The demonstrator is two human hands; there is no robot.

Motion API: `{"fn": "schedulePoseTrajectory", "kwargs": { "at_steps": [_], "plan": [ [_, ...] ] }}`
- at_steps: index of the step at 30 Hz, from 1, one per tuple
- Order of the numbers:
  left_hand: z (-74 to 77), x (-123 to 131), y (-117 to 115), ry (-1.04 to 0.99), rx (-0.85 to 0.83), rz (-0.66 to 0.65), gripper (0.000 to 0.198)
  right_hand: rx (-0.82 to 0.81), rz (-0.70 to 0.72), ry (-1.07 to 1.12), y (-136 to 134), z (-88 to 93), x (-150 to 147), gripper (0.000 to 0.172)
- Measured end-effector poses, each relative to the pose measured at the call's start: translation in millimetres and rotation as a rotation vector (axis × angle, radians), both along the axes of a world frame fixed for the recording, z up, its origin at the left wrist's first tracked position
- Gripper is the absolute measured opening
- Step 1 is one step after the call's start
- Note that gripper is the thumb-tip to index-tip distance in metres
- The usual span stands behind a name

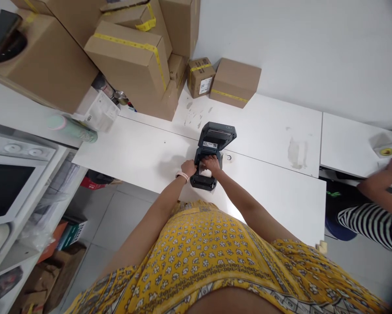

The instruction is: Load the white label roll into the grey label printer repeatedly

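A black label printer (pixel 213 153) with its lid tipped open stands on the white table (pixel 267 183) near the front edge. My left hand (pixel 188 168) rests against the printer's left side with fingers curled on it. My right hand (pixel 211 163) reaches into the open body from above, fingers bent onto the white roll area inside. A pale band sits on my left wrist. A small ring-shaped mark or object (pixel 229 158) lies just right of the printer.
Stacked cardboard boxes (pixel 130 56) with yellow tape fill the table's back left; two small boxes (pixel 225 80) stand against the wall. A green bottle (pixel 73 128) lies at left. Another person's arm in a striped sleeve (pixel 375 205) works at the right table.
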State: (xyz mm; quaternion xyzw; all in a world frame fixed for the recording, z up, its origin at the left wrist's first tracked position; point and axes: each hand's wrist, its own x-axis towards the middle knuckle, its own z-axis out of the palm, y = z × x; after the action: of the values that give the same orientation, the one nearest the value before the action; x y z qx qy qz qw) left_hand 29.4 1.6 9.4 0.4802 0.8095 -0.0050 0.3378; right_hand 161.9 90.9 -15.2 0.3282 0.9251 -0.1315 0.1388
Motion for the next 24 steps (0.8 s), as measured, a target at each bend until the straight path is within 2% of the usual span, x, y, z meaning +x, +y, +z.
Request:
{"fn": "schedulePoseTrajectory", "kwargs": {
  "at_steps": [3, 6, 11, 17, 21, 24],
  "plan": [
    [-1.2, -0.5, -0.1, 0.004, 0.009, 0.001, 0.031, 0.025, -0.027, 0.069, -22.4, 5.9, 12.9, 0.030],
    [-3.4, -0.8, 0.6, 0.009, 0.015, -0.001, 0.031, 0.026, -0.051, 0.118, -56.1, 7.7, 30.4, 0.035],
    [-8.8, -0.9, 1.5, 0.020, 0.015, 0.010, 0.031, 0.052, -0.063, 0.308, -103.3, -6.1, 57.9, 0.039],
    [-10.8, -0.7, -3.4, -0.001, 0.020, 0.067, 0.034, 0.097, -0.002, 0.429, -118.0, -23.3, 74.2, 0.042],
    [-13.8, 4.9, -11.8, -0.051, 0.037, 0.113, 0.048, 0.118, -0.007, 0.453, -120.2, -23.4, 74.7, 0.040],
    [-17.4, 15.5, -22.1, -0.078, 0.061, 0.185, 0.050, 0.145, 0.018, 0.488, -125.4, -21.8, 74.9, 0.036]
  ]
}}
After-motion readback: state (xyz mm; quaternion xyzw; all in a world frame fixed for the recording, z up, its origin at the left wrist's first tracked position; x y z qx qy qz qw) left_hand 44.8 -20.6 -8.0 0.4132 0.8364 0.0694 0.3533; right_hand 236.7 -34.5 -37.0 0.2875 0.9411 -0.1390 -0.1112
